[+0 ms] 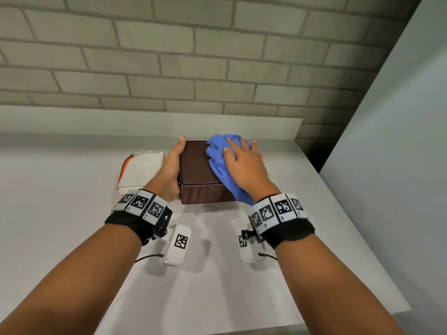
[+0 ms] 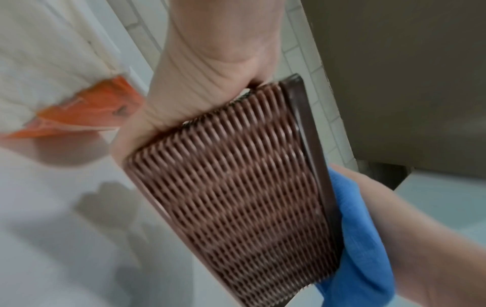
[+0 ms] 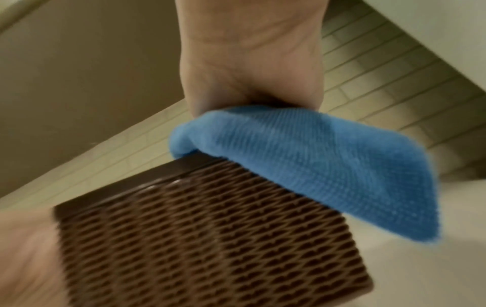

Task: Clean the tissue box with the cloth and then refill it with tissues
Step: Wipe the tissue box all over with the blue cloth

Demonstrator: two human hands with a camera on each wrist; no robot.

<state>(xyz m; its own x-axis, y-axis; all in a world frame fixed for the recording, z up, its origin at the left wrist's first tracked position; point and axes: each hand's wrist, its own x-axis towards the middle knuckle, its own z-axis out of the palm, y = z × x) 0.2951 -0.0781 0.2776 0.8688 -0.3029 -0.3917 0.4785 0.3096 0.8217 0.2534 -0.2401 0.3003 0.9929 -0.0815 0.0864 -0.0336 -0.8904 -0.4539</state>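
A brown woven tissue box [image 1: 197, 169] with a smooth lid stands on the counter in the head view. My left hand [image 1: 172, 165] grips its left side, fingertips at the far corner and thumb at the near one. A blue cloth [image 1: 219, 163] lies over the right part of the lid and hangs down the near right corner. On it my right hand [image 1: 244, 163] presses flat with spread fingers. The left wrist view shows the box [image 2: 236, 197] against my left palm [image 2: 210, 72], with the cloth [image 2: 363, 249] beside it. The right wrist view shows cloth [image 3: 328, 166] draped over the box [image 3: 210, 238].
A white and orange tissue pack [image 1: 142, 170] lies just left of the box, touching my left hand. The grey counter [image 1: 72, 213] ends at a raised ledge and brick wall [image 1: 169, 56] behind. A pale panel [image 1: 399, 165] stands along the counter's right edge.
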